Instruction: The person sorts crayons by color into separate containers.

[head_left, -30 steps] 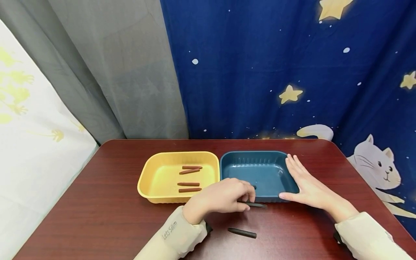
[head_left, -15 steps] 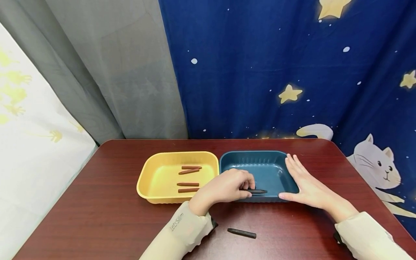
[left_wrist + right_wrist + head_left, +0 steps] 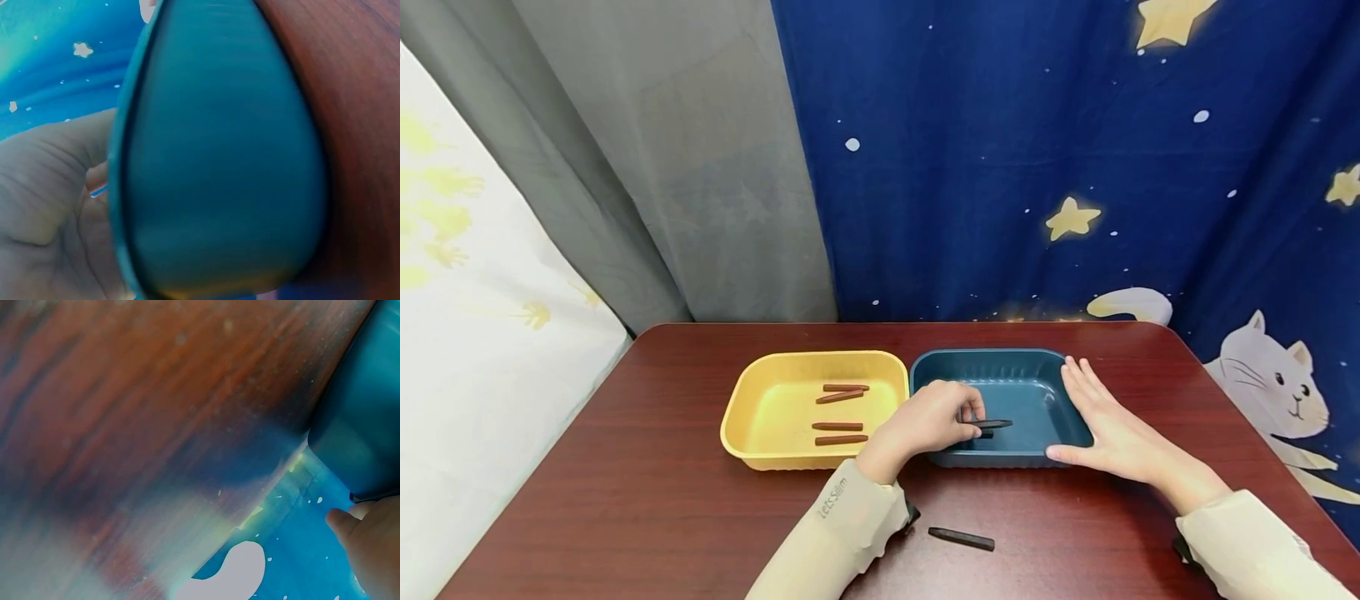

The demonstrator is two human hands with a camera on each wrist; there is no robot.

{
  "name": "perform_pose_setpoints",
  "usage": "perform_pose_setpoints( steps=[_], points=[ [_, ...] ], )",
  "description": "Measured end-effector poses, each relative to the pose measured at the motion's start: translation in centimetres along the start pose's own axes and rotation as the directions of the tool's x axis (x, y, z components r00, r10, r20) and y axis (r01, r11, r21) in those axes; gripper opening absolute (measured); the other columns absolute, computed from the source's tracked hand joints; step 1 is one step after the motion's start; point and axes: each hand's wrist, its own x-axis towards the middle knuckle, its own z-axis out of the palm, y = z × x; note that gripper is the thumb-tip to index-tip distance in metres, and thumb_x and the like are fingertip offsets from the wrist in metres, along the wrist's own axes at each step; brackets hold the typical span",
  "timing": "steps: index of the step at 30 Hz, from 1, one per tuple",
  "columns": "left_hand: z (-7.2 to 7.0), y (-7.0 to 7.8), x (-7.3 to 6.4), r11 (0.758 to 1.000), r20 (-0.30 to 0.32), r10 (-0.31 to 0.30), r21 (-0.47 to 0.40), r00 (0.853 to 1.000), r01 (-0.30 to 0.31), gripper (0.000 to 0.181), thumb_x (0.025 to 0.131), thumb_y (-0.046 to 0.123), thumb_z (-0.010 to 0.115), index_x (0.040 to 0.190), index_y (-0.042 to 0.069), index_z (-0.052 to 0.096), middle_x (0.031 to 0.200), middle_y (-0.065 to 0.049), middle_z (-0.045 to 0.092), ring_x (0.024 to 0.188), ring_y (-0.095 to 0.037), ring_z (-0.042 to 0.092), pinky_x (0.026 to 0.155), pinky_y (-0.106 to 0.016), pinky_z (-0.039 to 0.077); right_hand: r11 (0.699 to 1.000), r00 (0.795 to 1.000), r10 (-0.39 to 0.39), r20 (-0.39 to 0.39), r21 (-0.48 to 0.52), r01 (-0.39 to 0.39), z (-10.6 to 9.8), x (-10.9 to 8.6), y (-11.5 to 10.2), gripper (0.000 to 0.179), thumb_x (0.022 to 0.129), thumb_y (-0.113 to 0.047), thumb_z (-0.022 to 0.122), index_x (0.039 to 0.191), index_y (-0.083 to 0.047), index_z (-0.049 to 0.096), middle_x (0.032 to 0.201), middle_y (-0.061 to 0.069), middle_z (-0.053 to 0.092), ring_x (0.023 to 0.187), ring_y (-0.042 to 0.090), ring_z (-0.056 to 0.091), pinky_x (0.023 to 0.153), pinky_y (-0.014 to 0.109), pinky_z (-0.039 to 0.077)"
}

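Note:
My left hand (image 3: 928,421) reaches over the near-left part of a blue plastic bin (image 3: 1030,400). Between its thumb and fingers it pinches a black crayon (image 3: 998,423), whose pointed end faces right. Just below that, another dark crayon (image 3: 987,434) lies in the bin, partly covered by the hand. My right hand (image 3: 1108,429) rests along the bin's right side, fingers straight over the rim and thumb at the near corner. In the left wrist view, the bin's wall (image 3: 225,150) hides the left fingertips.
A yellow bin (image 3: 767,417) with several brown crayons (image 3: 840,439) stands left of the blue one, side by side. Nearer on the reddish-brown table (image 3: 647,500) lies a single black crayon (image 3: 961,538). Curtains hang behind the table's far edge.
My left hand has carried the black crayon from in front of the blue bin, up over its near rim and into it. The right hand has stayed in place.

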Motion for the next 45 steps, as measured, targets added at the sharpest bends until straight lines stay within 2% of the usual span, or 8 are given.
perform_pose_setpoints(
  steps=[4,9,13,20,24,34,40,45],
  points=[
    [0.9,-0.2,0.6,0.999,-0.01,-0.045,-0.013,0.999,0.045,0.008,0.087,0.02,0.077,0.089,0.02,0.069,0.078,0.01,0.062,0.074,-0.004,0.055,0.073,-0.018,0.048,1.0,1.0,0.007,0.001,-0.001,-0.007,0.1,-0.2,0.1,0.114,0.083,-0.052,0.074,0.159,-0.002,0.006,0.168,0.017,-0.001,0.155,0.038,-0.006,0.114,0.07,0.018],
    [1.3,-0.2,1.3,0.998,-0.004,-0.067,-0.005,0.998,0.067,0.008,0.087,0.021,0.077,0.088,0.02,0.069,0.078,0.01,0.062,0.074,-0.005,0.055,0.072,-0.019,0.047,1.0,1.0,0.011,0.002,0.005,-0.011,0.1,-0.1,0.2,0.114,0.083,-0.052,0.074,0.16,-0.004,0.004,0.168,0.015,-0.002,0.155,0.035,-0.008,0.113,0.072,0.02],
    [1.6,-0.1,1.7,0.996,0.002,-0.091,0.028,0.996,0.091,0.007,0.088,0.021,0.077,0.088,0.02,0.07,0.078,0.009,0.061,0.074,-0.005,0.055,0.071,-0.019,0.047,1.0,1.0,0.01,0.0,0.005,-0.01,0.1,-0.1,0.2,0.114,0.083,-0.052,0.074,0.16,-0.005,0.003,0.168,0.014,-0.002,0.155,0.033,-0.009,0.112,0.073,0.019],
    [2.0,-0.3,1.9,0.982,-0.007,-0.129,0.14,0.992,0.129,0.006,0.089,0.024,0.076,0.089,0.021,0.07,0.082,0.009,0.063,0.074,-0.007,0.055,0.068,-0.022,0.048,1.0,1.0,0.004,-0.006,0.0,-0.004,0.2,-0.1,0.2,0.114,0.083,-0.052,0.074,0.16,-0.006,0.003,0.168,0.014,-0.001,0.155,0.035,-0.007,0.114,0.071,0.019],
    [1.9,-0.4,1.8,0.978,-0.012,-0.135,0.162,0.991,0.135,0.005,0.088,0.023,0.075,0.092,0.021,0.071,0.084,0.009,0.065,0.076,-0.007,0.057,0.07,-0.023,0.049,1.0,1.0,-0.001,-0.004,-0.001,0.001,0.1,0.0,0.1,0.114,0.083,-0.052,0.074,0.16,-0.005,0.003,0.168,0.015,-0.001,0.155,0.036,-0.007,0.113,0.072,0.019],
    [2.0,-0.5,1.1,0.993,-0.041,-0.073,0.093,0.996,0.077,0.007,0.089,0.025,0.075,0.092,0.019,0.072,0.082,0.009,0.067,0.074,-0.004,0.058,0.07,-0.019,0.049,1.0,1.0,0.004,0.01,0.01,-0.004,0.1,0.2,0.0,0.114,0.083,-0.051,0.074,0.16,-0.004,0.004,0.168,0.017,0.0,0.155,0.037,-0.006,0.112,0.073,0.019],
    [1.1,0.3,-0.1,0.994,-0.073,-0.013,0.111,0.997,0.021,0.009,0.09,0.027,0.073,0.095,0.019,0.073,0.091,0.005,0.071,0.081,-0.006,0.062,0.074,-0.019,0.051,1.0,1.0,0.01,0.007,0.005,-0.011,0.1,0.1,0.0,0.115,0.083,-0.051,0.074,0.16,-0.004,0.004,0.168,0.017,-0.001,0.155,0.039,-0.006,0.111,0.073,0.02],
    [0.2,0.8,-1.6,0.99,-0.092,0.043,0.135,0.995,-0.03,0.01,0.092,0.029,0.071,0.097,0.02,0.074,0.094,0.007,0.07,0.086,-0.006,0.062,0.077,-0.018,0.051,1.0,1.0,0.012,0.007,0.002,-0.012,0.0,0.1,0.0,0.115,0.083,-0.052,0.074,0.16,-0.004,0.003,0.168,0.015,-0.002,0.155,0.037,-0.007,0.112,0.073,0.02]
  ],
)
